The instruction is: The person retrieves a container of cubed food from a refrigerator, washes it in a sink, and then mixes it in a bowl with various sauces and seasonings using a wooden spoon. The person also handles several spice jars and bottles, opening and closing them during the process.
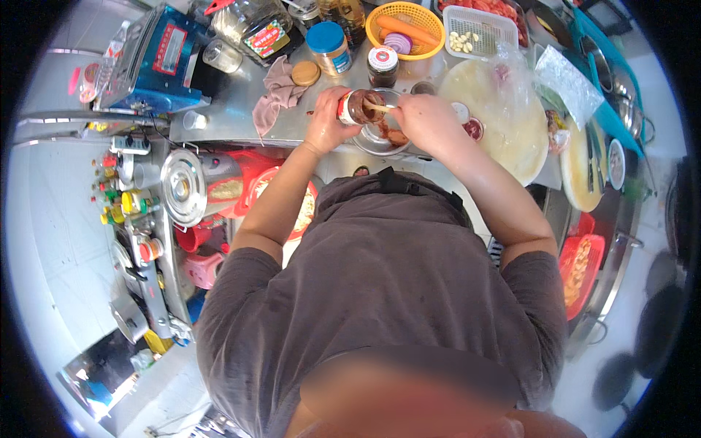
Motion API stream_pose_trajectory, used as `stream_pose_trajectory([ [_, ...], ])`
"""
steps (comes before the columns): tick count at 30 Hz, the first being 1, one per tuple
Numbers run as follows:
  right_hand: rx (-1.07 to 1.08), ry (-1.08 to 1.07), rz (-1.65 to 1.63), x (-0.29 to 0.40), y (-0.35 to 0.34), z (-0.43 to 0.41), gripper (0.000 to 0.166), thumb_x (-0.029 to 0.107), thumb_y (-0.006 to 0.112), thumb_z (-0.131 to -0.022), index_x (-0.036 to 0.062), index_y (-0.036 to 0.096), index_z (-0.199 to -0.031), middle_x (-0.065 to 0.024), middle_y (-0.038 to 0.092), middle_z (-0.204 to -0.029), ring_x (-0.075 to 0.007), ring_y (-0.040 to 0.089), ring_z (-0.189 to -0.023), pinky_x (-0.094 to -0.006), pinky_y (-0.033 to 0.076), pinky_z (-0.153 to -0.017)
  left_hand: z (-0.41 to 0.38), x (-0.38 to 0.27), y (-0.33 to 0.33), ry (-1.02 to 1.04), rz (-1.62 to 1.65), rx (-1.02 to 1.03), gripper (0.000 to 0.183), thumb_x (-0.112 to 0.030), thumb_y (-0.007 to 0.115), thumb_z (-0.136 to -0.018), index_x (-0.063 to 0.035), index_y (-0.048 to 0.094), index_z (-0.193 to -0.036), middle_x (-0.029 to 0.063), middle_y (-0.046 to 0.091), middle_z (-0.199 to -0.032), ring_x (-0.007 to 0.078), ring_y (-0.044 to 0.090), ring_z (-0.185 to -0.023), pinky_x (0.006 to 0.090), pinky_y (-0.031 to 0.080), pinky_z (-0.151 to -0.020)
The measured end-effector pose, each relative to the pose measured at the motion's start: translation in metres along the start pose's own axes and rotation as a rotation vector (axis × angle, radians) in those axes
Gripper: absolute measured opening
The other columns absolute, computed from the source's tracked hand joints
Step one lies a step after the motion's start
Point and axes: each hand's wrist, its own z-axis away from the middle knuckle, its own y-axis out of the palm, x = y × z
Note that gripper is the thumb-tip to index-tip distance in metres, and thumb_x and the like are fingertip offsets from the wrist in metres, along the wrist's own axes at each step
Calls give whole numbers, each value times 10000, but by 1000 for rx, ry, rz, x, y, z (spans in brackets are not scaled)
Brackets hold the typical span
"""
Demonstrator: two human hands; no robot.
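My left hand [328, 121] grips a glass jar of dark red-brown sauce [358, 107], tilted with its mouth to the right. A light wooden utensil [381, 108] reaches into the jar's mouth, its other end in my right hand [430, 121]. Beneath both hands stands a round metal bowl [378, 147] near the counter's front edge, with reddish-brown sauce [395, 137] inside. Behind the bowl is a second dark jar [383, 67] with a white lid. Two jar lids, one white [460, 113] and one red [473, 129], lie beside my right forearm.
A round cutting board [509, 148] with a plastic bag [509, 76] is at right. Behind are a yellow basket [405, 56] of carrots and onion, a white basket [482, 24] with garlic, and a blue-lidded jar [328, 49]. A pink cloth [282, 90] lies at left.
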Motion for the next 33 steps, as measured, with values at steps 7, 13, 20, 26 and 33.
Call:
stream_pose_trajectory([
  [7,83,-114,-305,-10,-3,-24,332,336,587,-909,21,684,-875,-192,679,-857,-386,652,-842,-479,514,-758,7,-4,6,-22,106,-105,742,-122,857,-573,-58,481,-1209,156,547,-1161,355,543,-1091,428,463,-941],
  [13,116,-46,-441,-30,-4,-11,334,361,611,-894,40,700,-921,-174,683,-878,-368,649,-850,-451,501,-761,9,-4,2,-26,116,-53,751,-129,858,-582,-42,475,-1221,154,540,-1162,348,550,-1072,424,467,-935],
  [20,148,48,-457,-29,-24,6,304,349,620,-887,67,713,-952,-163,681,-871,-352,647,-829,-440,501,-752,15,-6,2,-80,167,-46,738,-120,848,-610,-45,462,-1234,150,536,-1169,303,562,-1081,396,464,-950],
  [26,337,209,-903,-48,13,-3,316,331,641,-911,25,720,-914,-74,638,-711,-162,570,-656,-321,457,-634,10,-11,8,-63,152,10,737,-113,842,-628,-40,448,-1245,129,555,-1145,255,581,-1076,372,477,-945],
  [33,353,189,-900,-53,22,8,297,287,635,-928,12,722,-861,0,572,-645,-85,445,-572,-260,379,-546,-1,-46,-11,22,-4,153,755,-162,862,-536,-59,523,-1203,159,585,-1152,379,544,-1074,453,452,-934],
])
